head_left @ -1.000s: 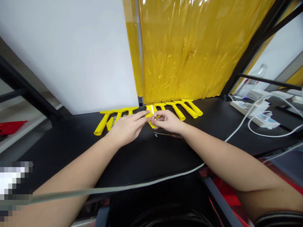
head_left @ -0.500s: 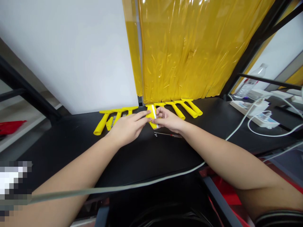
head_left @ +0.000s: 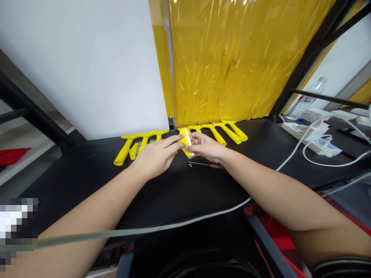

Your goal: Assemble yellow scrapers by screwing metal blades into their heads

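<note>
Between my two hands is a yellow scraper [head_left: 183, 134] with a pale straight strip along its right edge. My left hand [head_left: 156, 155] has its fingers closed on the scraper's left side. From the right, my right hand [head_left: 206, 147] pinches the edge with the strip, and its bent fingers hide part of it. Just below the hands lies a thin screwdriver [head_left: 213, 166] with a red and clear handle. By its tip are tiny light-coloured pieces [head_left: 190, 165], too small to name.
Yellow T-shaped scrapers lean in a row at left [head_left: 123, 152] and right [head_left: 232, 133] along the back of the black table [head_left: 185, 197]. A white cable [head_left: 174, 227] crosses the front. A power strip [head_left: 321, 144] and plastic bottle [head_left: 307, 98] are at right.
The scraper has tipped slightly in my hands, its lower end rising a little. Both hands keep hold of it in nearly the same place.
</note>
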A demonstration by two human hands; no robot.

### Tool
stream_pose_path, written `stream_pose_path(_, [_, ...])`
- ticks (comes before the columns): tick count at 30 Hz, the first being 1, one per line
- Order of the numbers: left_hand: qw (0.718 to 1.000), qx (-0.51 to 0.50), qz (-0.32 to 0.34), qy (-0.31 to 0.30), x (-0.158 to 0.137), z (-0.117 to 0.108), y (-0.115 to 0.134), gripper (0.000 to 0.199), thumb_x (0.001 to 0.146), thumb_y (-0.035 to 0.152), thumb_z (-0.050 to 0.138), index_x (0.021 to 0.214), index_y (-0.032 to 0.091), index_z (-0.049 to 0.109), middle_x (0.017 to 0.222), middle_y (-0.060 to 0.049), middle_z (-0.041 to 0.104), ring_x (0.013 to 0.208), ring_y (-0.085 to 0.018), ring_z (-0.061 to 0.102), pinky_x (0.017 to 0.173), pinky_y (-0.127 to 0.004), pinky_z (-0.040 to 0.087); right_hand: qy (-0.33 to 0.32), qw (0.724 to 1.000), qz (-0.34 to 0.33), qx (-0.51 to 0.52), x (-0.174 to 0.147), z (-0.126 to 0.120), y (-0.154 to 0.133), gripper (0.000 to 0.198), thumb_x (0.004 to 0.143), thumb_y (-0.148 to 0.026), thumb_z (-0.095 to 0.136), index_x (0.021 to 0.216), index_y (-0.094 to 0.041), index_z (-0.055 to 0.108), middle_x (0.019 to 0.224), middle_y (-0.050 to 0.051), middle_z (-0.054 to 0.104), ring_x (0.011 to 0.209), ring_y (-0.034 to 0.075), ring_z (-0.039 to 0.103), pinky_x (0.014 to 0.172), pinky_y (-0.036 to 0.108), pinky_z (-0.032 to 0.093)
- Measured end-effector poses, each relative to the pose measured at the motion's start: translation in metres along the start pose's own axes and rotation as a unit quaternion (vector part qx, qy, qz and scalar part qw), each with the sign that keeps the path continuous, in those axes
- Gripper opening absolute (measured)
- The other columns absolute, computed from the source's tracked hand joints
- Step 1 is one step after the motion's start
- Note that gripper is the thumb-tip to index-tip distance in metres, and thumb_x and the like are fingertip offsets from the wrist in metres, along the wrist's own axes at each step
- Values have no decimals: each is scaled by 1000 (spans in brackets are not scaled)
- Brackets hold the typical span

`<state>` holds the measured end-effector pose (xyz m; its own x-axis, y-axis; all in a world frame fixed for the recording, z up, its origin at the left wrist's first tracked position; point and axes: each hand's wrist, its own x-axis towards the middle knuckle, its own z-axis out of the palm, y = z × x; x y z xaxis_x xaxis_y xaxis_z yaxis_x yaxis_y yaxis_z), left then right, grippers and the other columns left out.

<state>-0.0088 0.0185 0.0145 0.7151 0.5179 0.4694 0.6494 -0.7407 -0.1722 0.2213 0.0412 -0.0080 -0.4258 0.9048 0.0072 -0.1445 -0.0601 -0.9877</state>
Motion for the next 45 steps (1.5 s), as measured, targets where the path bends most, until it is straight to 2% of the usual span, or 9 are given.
stream_pose_path(7, [995, 9, -98, 28, 3, 0, 17, 41, 104, 22, 46, 142, 24, 61, 156, -8, 57, 125, -30, 68, 92, -44, 63, 41, 995, -86, 5, 6, 4, 6, 50, 67, -27, 89, 93, -24, 46, 75, -8, 63, 69, 10, 64, 71, 28, 60])
stream_pose_path(13, [993, 11, -115, 32, 4, 0, 23, 43, 103, 20, 46, 144, 25, 60, 156, -7, 57, 128, -30, 66, 93, -44, 64, 46, 970, -182, -153, 7, 2, 9, 27, 78, -33, 80, 91, -21, 59, 85, -3, 61, 72, 12, 64, 77, 34, 61])
stream_pose_path(18, [993, 11, -115, 29, 4, -1, 21, 43, 104, 19, 45, 144, 24, 59, 158, -7, 55, 129, -31, 66, 94, -46, 63, 63, 948, -210, -233, 4, 0, 9, 17, 84, -31, 72, 95, -20, 65, 88, 1, 67, 75, 15, 65, 79, 35, 59])
stream_pose_path(23, [994, 16, -102, 29, 4, -1, 21, 42, 104, 20, 46, 143, 23, 60, 156, -9, 57, 124, -31, 69, 90, -45, 63, 54, 961, -186, -195, 5, 2, 7, 20, 81, -30, 75, 92, -21, 61, 86, -1, 65, 72, 14, 66, 77, 35, 61])
stream_pose_path(31, [997, 45, -61, 6, 2, 2, 15, 41, 104, 20, 44, 139, 29, 63, 159, -5, 55, 112, -30, 72, 81, -44, 63, 46, 995, -83, -41, 6, 0, 4, 52, 66, -27, 88, 93, -25, 43, 77, -7, 64, 70, 13, 66, 67, 30, 62])
stream_pose_path(36, [997, 16, -81, -14, 2, -4, 9, 39, 104, 22, 44, 136, 32, 65, 161, -6, 51, 115, -30, 71, 88, -45, 61, 41, 996, -67, -37, 6, -4, 0, 48, 72, -40, 88, 94, -23, 49, 73, -7, 63, 66, 12, 64, 68, 30, 60])
stream_pose_path(38, [994, -14, -105, -16, 2, -7, 7, 36, 105, 25, 44, 132, 31, 67, 161, -6, 51, 116, -29, 71, 90, -44, 61, 59, 986, -99, -120, 4, -9, -5, 37, 79, -44, 82, 91, -21, 55, 71, -5, 62, 62, 11, 60, 62, 26, 54])
stream_pose_path(40, [991, -48, -123, -17, 1, -9, 3, 34, 104, 27, 45, 129, 30, 68, 160, -6, 52, 119, -28, 71, 94, -44, 60, 42, 957, -138, -250, -1, -16, -13, 26, 84, -41, 77, 85, -18, 64, 72, -2, 63, 63, 11, 57, 61, 26, 48])
stream_pose_path(45, [980, -136, -145, 18, -1, -4, -13, 33, 103, 26, 48, 131, 27, 64, 154, -7, 57, 136, -28, 60, 111, -47, 52, -103, 869, -137, -465, -15, -27, -28, 12, 86, -25, 74, 94, -16, 78, 82, 2, 69, 71, 13, 58, 66, 26, 45])
